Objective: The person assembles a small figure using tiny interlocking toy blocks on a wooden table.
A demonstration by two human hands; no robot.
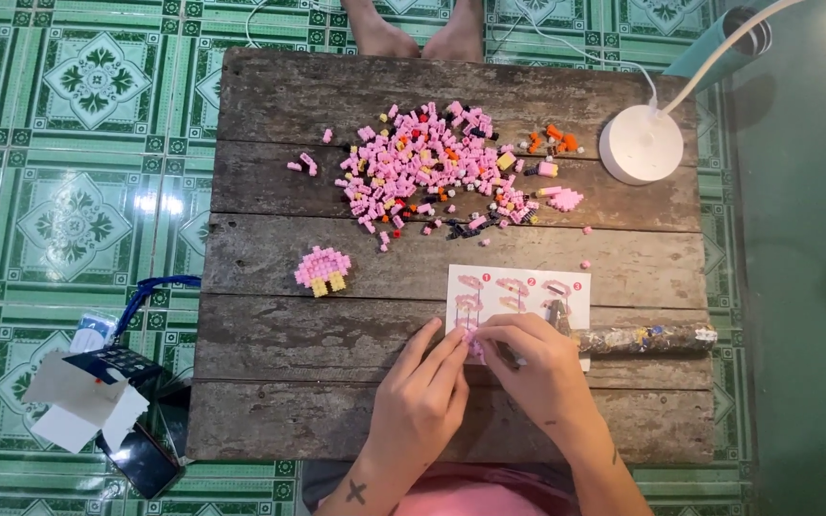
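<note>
Pink mini-brick piece (471, 336) sits pinched btwn left hand (420, 401) & right hand (537, 368) fingertips, just over the instruction sheet (518, 287)'s near edge; w/ such a tiny grip it could slip and bounce off the wooden surface (336, 325).

White instruction sheet (518, 291) by hands; torn box (88, 397) left.
</note>
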